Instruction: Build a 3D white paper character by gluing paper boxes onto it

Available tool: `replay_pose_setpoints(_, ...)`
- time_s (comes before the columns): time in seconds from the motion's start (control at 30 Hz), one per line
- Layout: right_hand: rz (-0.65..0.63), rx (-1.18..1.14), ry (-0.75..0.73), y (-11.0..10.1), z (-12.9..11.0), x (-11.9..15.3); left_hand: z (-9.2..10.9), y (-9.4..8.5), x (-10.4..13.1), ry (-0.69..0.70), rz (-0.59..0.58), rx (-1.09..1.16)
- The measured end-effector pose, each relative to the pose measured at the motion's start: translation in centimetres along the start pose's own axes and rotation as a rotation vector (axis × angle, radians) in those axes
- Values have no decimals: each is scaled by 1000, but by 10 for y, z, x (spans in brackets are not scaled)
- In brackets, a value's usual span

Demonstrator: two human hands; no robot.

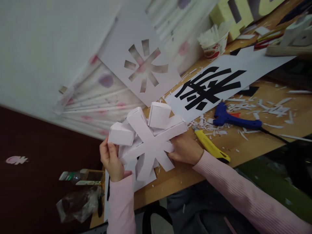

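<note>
A white three-dimensional paper character (152, 143) with raised side walls is held over the front of the desk. My left hand (113, 159) pinches the lower left edge of a small white paper block (122, 134) at the character's upper left. Another small block (159, 115) sits between the character's upper arms. My right hand (186, 149) grips the character's right side, its fingertips partly hidden behind the paper. Whether the small blocks are stuck to the character I cannot tell.
Right of my hands are a yellow utility knife (211, 146), a blue glue gun (235, 120) and paper scraps (275, 109). A sheet with black lettering (209, 86), a cut-out stencil sheet (161, 81) and a paper cup (215, 45) are behind. A bottle (81, 177) lies left.
</note>
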State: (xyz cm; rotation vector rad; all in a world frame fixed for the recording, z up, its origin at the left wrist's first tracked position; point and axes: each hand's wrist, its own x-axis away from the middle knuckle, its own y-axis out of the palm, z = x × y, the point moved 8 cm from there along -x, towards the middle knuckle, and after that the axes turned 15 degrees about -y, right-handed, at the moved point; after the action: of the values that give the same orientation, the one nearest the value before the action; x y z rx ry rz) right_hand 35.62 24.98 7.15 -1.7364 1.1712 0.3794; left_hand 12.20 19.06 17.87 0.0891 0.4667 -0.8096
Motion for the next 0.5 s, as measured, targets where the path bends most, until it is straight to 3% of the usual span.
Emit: replay_pose_setpoints(0.5,-41,47,5,0,0,1,2,4,6,33,-1,17)
